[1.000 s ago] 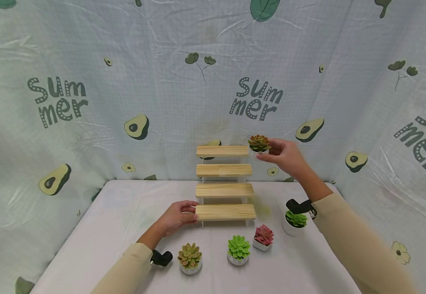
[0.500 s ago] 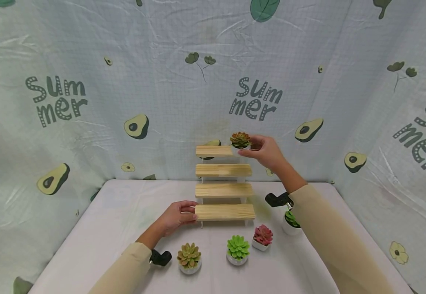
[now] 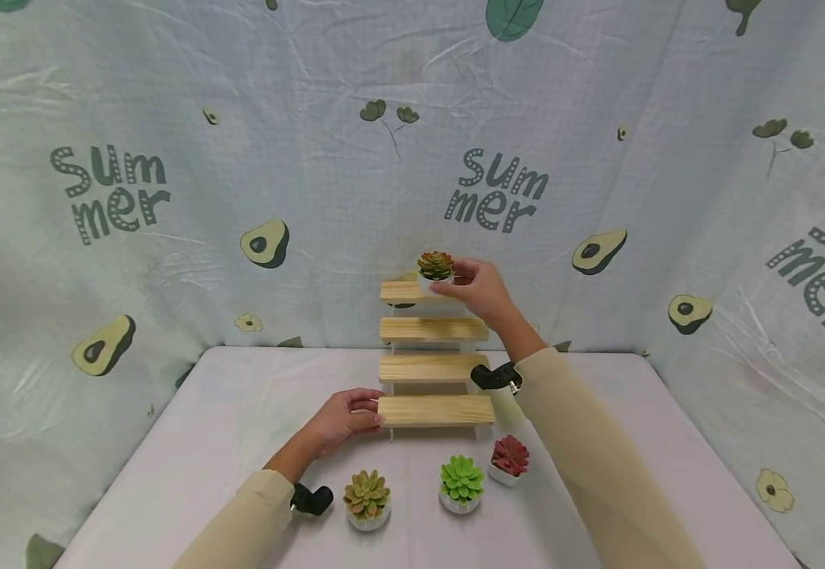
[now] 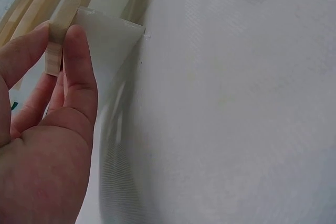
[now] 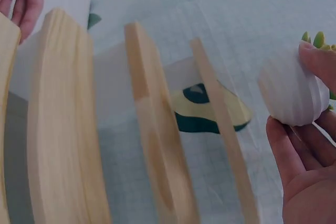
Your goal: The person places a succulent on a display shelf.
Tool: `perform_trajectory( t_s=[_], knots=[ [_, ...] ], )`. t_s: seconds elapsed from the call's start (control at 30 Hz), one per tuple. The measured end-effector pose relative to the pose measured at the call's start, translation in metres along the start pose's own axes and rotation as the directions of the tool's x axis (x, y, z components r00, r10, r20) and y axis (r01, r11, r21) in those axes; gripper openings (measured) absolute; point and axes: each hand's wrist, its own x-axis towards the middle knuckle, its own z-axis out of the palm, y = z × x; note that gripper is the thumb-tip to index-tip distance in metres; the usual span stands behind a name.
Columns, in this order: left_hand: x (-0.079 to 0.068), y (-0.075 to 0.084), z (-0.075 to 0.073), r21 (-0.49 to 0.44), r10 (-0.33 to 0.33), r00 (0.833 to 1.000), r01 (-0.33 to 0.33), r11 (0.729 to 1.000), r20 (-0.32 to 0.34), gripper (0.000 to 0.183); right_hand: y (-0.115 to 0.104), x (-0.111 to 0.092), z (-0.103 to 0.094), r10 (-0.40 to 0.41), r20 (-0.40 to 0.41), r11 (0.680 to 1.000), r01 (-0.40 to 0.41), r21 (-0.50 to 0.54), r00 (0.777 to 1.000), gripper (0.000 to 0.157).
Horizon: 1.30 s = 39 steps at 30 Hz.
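My right hand (image 3: 484, 292) grips a small potted succulent (image 3: 435, 266) with orange-green leaves. In the right wrist view its ribbed white pot (image 5: 293, 90) is held between thumb and fingers, apart from the top board (image 5: 223, 124). From the head, the pot overlaps the top step of the tiered wooden stand (image 3: 432, 368). My left hand (image 3: 344, 421) pinches the left end of the lowest step. The left wrist view shows thumb and fingers on either side of that board end (image 4: 54, 59), beside a clear side support (image 4: 107, 38).
In front of the stand are an olive-tan succulent (image 3: 367, 499), a bright green one (image 3: 461, 483) and a red one (image 3: 508, 460), each in a white pot. A printed curtain (image 3: 313, 190) hangs behind the white-covered table (image 3: 242, 442).
My right hand has carried the orange-green succulent leftward, from beside the top step to over it. The right sleeve now hides the green succulent at the right. My left hand stays put.
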Motion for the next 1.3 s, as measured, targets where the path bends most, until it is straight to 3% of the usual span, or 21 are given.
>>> perform_trajectory(
  t_s=[0.3, 1.3],
  knots=[
    [-0.001, 0.0, 0.0, -0.009, 0.001, 1.0, -0.002, 1.0, -0.001, 0.055, 0.003, 0.013, 0.025, -0.043, -0.022, 0.999, 0.043, -0.006, 0.999, 0.057],
    [0.003, -0.003, 0.0, -0.02, 0.004, 1.0, -0.004, 1.0, -0.02, 0.053, -0.002, 0.034, 0.066, 0.037, -0.054, 0.999, -0.038, -0.029, 0.998, 0.051]
  ],
)
